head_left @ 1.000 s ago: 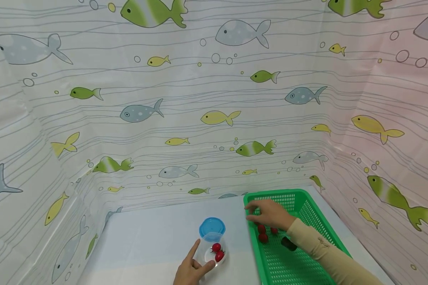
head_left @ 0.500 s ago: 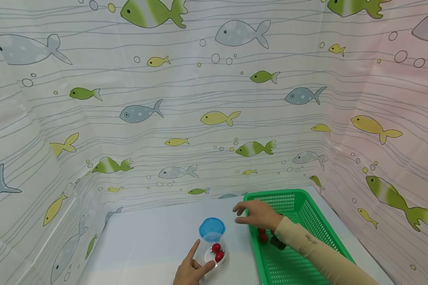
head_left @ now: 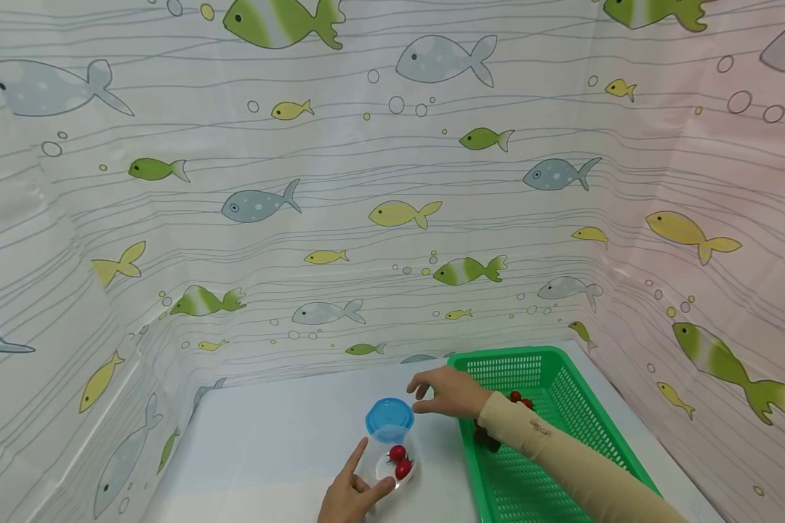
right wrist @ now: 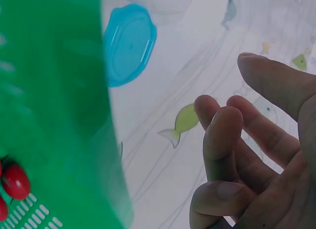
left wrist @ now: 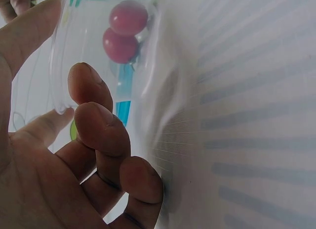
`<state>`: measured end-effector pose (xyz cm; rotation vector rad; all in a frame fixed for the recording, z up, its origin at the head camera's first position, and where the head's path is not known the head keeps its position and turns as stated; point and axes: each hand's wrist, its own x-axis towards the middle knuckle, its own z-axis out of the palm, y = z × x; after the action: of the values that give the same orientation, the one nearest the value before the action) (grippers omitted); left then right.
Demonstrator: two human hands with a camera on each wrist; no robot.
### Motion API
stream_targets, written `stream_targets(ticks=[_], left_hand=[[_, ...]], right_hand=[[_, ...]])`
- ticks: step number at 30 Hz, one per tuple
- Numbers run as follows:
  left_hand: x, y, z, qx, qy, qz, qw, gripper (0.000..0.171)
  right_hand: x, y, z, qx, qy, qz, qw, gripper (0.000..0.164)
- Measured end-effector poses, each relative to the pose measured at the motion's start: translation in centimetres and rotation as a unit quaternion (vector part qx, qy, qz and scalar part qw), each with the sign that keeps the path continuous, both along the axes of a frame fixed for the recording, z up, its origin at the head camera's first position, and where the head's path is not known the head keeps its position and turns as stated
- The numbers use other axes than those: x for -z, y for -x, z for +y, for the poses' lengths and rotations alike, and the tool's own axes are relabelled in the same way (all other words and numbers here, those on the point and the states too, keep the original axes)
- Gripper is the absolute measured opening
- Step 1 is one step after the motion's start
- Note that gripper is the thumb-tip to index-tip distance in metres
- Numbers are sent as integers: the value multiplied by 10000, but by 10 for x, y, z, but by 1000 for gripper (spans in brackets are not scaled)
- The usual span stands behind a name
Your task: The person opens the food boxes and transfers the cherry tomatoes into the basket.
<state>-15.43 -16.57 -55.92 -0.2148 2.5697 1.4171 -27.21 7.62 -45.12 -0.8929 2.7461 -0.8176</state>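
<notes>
My left hand (head_left: 353, 495) holds a clear plastic container (head_left: 381, 478) at its near left side, thumb and forefinger spread on its rim. Two red cherry tomatoes (head_left: 397, 454) with green stems lie inside it; through the clear wall they also show in the left wrist view (left wrist: 128, 18). A blue lid (head_left: 389, 412) rests just behind the container. Over the left rim of the green basket (head_left: 469, 465) reaches my right hand (head_left: 451, 392), its fingertips beside the lid. Its fingers are loosely bent with nothing between them in the right wrist view (right wrist: 247, 160).
Several cherry tomatoes (head_left: 515, 396) lie in the slotted basket on the right, some hidden under my right sleeve (head_left: 549, 454). A white table (head_left: 268, 436) carries everything. Fish-patterned sheeting (head_left: 340, 160) rises behind it and along both sides.
My right hand has moved left from above the basket's left rim to beside the blue lid, uncovering tomatoes at the back. The left hand and container have stayed put.
</notes>
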Motion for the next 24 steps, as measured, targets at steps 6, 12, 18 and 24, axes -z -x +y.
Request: stream_targets(ticks=[6, 12, 18, 24], left_hand=[[1, 1, 0, 43, -16, 16, 10000, 106], [2, 1, -2, 185, -122, 78, 9997, 102], [3, 2, -5, 289, -206, 87, 9993, 100], [5, 3, -5, 298, -216, 141, 9992, 100]], right_hand=[[6, 1, -18, -186, -184, -163, 9995, 28], [15, -2, -31, -343, -329, -277, 9985, 24], [25, -5, -42, -354, -542, -401, 9971, 25], [25, -8, -50, -270, -802, -397, 9956, 19]])
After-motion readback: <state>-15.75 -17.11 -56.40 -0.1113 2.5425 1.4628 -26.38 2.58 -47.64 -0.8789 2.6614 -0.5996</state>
